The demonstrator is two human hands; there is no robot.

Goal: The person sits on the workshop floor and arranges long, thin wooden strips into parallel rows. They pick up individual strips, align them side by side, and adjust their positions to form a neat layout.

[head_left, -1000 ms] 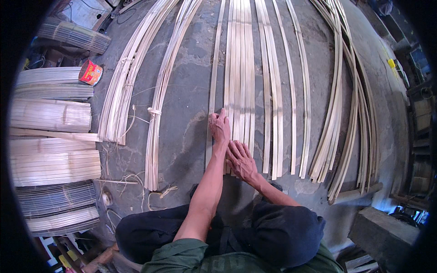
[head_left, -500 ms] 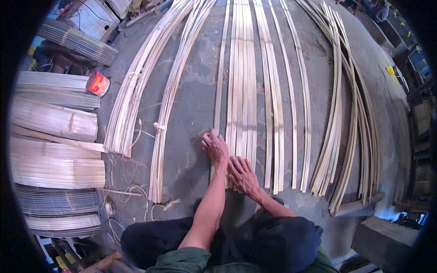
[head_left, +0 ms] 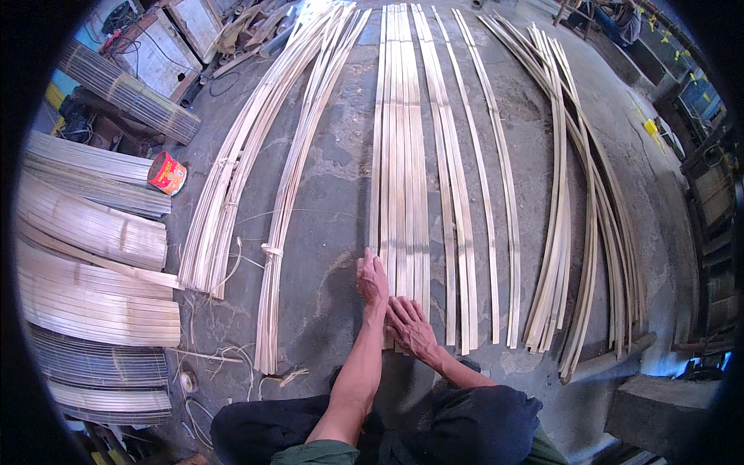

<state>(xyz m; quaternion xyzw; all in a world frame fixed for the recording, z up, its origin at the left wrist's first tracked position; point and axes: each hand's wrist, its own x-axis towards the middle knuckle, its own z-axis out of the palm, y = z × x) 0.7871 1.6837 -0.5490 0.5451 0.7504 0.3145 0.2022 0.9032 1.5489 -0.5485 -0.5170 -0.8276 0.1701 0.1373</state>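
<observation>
Long pale bamboo strips (head_left: 401,194) lie side by side in a flat row on the floor before me, their near ends at my hands. My left hand (head_left: 373,279) is at the row's left edge, with fingers closed around the outermost strip (head_left: 375,201), which lies close against the others. Just right of it, my right hand (head_left: 412,325) rests flat over the near ends of the strips, fingers stretched out. The strip ends beneath my right palm are hidden.
To the right lie loose strips (head_left: 465,263) and a crossed pile (head_left: 593,201). Tied bundles (head_left: 275,271) lie to the left. Beyond them are stacked slatted bamboo mats (head_left: 93,294), a red-orange tin (head_left: 167,173) and a tape roll (head_left: 188,381). A grey block (head_left: 659,411) stands at lower right.
The outermost left strip has moved right, closing its gap with the row. My left hand has moved right with it; the right hand still lies on the near ends. The view has tilted up slightly.
</observation>
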